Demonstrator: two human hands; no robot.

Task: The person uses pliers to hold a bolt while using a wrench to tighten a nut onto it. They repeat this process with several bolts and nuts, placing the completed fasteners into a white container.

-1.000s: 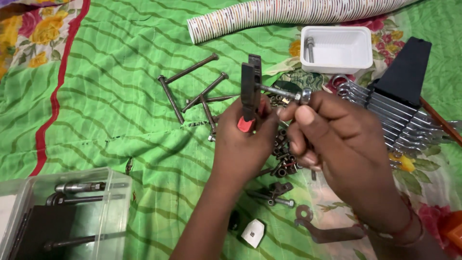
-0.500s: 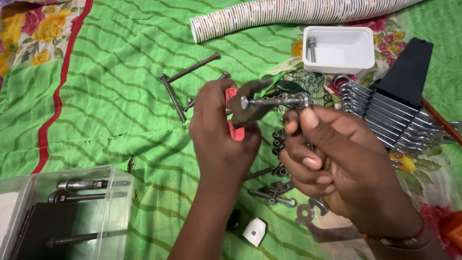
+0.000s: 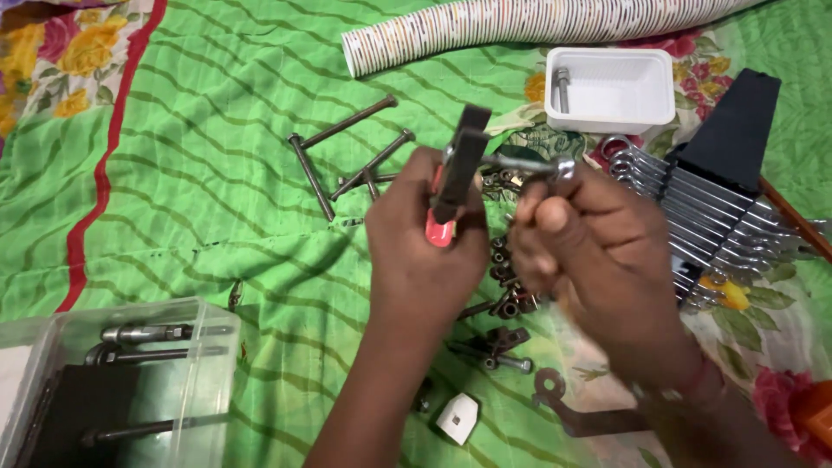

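**Two hands on pliers and bolt above a green cloth**

A green striped cloth (image 3: 199, 199) covered the whole work area. Across its top lay a long corrugated hose (image 3: 520, 22). At the lower left stood a clear box (image 3: 113, 381) with dark tools inside. At the right, a row of spanners (image 3: 702, 212) sat in a black holder (image 3: 737, 121), with a white tray (image 3: 611, 87) just above them holding one bolt.

The left hand (image 3: 425, 251) was raised over the middle of the cloth, fingers wrapped tight around pliers (image 3: 458, 169) with red grips, held nearly upright. The right hand (image 3: 589, 247), just beside it, had its fingers curled and pinching the near end of a bolt (image 3: 520, 163); its motion blurred the exact grip. The bolt ran level between the hands, its far end at the pliers' head.

Long bolts (image 3: 347, 160) lay scattered left of the hands. Nuts (image 3: 507, 277) were heaped beneath them. Near the bottom lay a small white cap (image 3: 457, 418).
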